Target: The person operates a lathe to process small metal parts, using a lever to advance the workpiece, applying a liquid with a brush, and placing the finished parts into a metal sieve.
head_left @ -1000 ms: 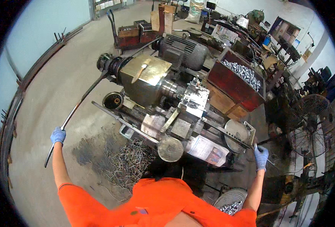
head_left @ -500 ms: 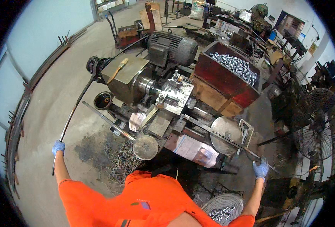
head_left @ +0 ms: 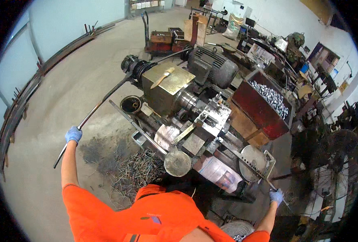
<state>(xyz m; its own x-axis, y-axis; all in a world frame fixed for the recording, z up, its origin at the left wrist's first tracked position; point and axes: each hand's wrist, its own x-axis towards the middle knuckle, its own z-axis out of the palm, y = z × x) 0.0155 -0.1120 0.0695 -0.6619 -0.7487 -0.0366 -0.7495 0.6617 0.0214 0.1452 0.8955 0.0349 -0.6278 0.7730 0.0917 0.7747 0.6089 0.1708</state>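
My left hand, in a blue glove, is closed round a long metal lever that runs up to the far left end of a small lathe-like machine. The lever's free end sticks out below my fist. At the right, my gloved right hand is closed on the end of a flat metal bar with holes. That bar reaches back to the bright tool block beside the round chuck. A wooden-handled brush lies on the machine's box-shaped head.
Behind the machine sit a dark motor and a red bin of small metal parts. Metal shavings litter the floor near me. A round weight-like disc stands in front; a fan is at the right.
The lever has swung outward to the left with my left hand on it. The whole view has shifted, so the machine sits further right. My right hand's fingers have closed on the bar's end.
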